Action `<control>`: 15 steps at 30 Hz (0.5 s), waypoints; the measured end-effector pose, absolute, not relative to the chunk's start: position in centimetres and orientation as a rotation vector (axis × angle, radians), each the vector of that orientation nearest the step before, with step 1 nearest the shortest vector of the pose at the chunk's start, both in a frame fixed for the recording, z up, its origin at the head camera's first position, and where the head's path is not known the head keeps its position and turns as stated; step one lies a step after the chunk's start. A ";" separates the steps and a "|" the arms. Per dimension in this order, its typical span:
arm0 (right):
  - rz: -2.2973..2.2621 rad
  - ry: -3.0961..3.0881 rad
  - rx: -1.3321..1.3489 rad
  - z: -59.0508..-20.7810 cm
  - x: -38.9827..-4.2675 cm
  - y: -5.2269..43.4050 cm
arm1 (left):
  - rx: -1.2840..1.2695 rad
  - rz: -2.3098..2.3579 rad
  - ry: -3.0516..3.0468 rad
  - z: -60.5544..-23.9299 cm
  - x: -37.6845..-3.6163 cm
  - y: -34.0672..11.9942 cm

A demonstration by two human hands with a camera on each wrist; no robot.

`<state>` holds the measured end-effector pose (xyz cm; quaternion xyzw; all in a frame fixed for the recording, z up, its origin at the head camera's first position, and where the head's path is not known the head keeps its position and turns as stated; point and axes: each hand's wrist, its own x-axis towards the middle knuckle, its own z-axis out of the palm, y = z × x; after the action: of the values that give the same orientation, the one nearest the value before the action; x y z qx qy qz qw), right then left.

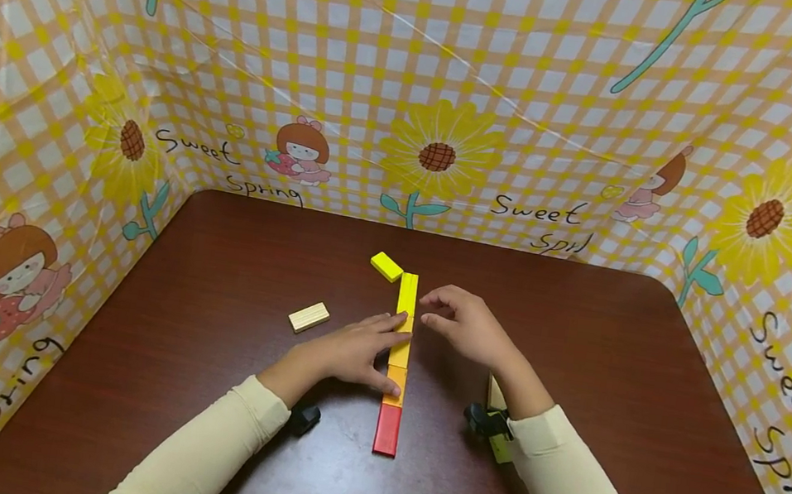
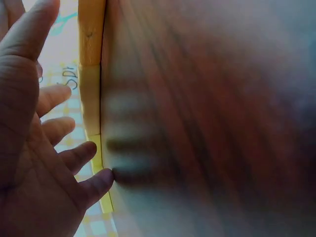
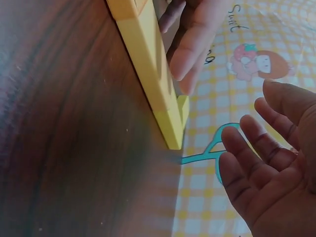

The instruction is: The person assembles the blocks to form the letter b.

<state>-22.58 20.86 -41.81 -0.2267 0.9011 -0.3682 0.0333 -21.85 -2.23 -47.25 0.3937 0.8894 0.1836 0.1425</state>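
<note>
Under the spread left hand [image 1: 357, 350] I see a block row [image 1: 399, 353]; the right hand [image 1: 470, 326] curves loosely just beside it, neither gripping anything.

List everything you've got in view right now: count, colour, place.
Block row: at least four, red through orange to yellow, centre
Loose yellow block: one, yellow, left of the row's far end
Pale wooden block: one, natural wood, left of the row
Half-hidden blocks: at least two, pale wood and yellow-green, right foreground
Table: one, dark brown, under the blocks
Checked cloth: one surround, yellow, white and peach, far side and both flanks
Wrist devices: two, black, one per arm
Sleeves: two, cream, foreground
Left hand: one, bare, over the row
Right hand: one, bare, right of the row
</note>
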 end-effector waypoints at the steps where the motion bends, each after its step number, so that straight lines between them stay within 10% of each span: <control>1: -1.138 2.760 -0.692 -41.8 -22.9 20.8 | 1.138 0.535 2.563 -47.2 -21.9 -2.2; 15: -0.972 2.759 -0.651 -42.5 -28.9 18.8 | 1.107 0.494 2.555 -47.3 -22.5 -1.8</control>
<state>-28.94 18.77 -42.48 -0.2167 0.9182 -0.3236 0.0725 -22.50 -1.76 -47.30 0.3868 0.8923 0.1724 0.1562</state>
